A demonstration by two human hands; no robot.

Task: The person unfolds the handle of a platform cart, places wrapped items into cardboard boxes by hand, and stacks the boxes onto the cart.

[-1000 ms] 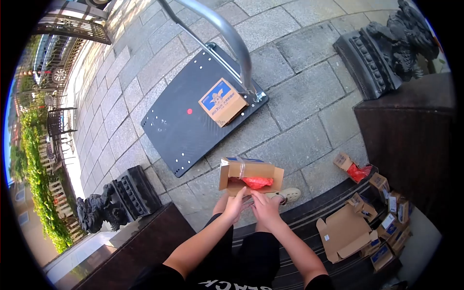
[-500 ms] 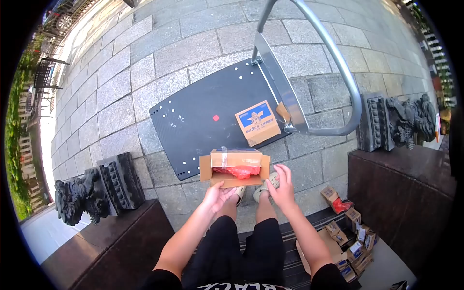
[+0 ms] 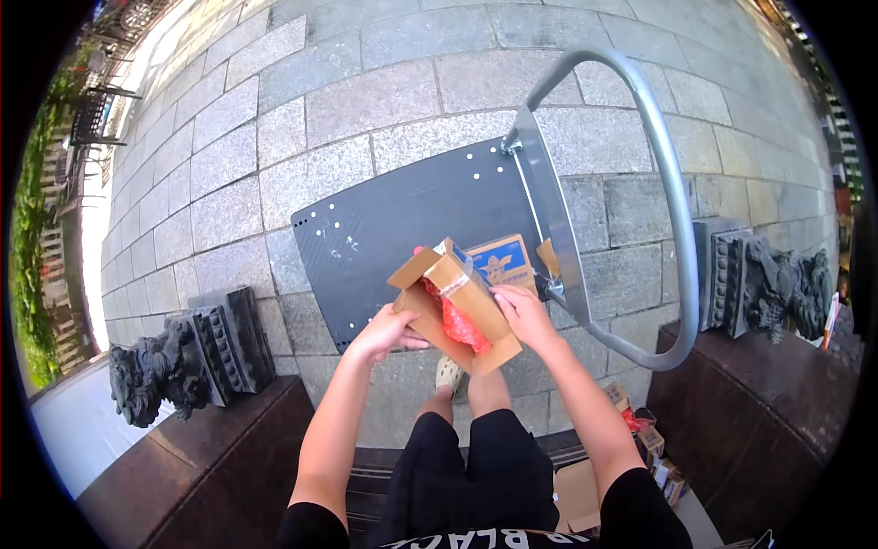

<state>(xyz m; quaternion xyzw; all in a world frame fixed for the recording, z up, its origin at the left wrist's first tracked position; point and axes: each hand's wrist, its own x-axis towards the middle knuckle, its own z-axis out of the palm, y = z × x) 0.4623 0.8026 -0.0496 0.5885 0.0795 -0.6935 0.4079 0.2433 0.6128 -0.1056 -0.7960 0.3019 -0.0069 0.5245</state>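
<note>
Brown cardboard makes the open box (image 3: 501, 340), which the person holds in the air with two hands, in front of the body. The left hand (image 3: 389, 334) has its thumb at the edge of the left side, and its fingers are bent just beside the wall; the grip there is narrow. The right hand (image 3: 523, 313) keeps the other side, with the fingertips on the upper edge; how hard it presses, I cannot tell. The open box is tilted, its opening is turned to the person, and inside lies a red wrapping (image 3: 462, 325). What this wrapping contains, I cannot tell. In the view, the open box covers one part of the cart (image 3: 393, 215), which is black and flat, with a grey metal handle (image 3: 672, 183). On the cart, near the foot of the handle, is the closed box (image 3: 500, 261) with a blue print, partly hidden. The cart is standing on grey stone paving (image 3: 338, 91). At the left there is a dark statue (image 3: 160, 380) on a plinth (image 3: 201, 467), and at the right another one. Low at the right, small boxes (image 3: 666, 471) are lying close together, near a flat piece of cardboard (image 3: 578, 494).
</note>
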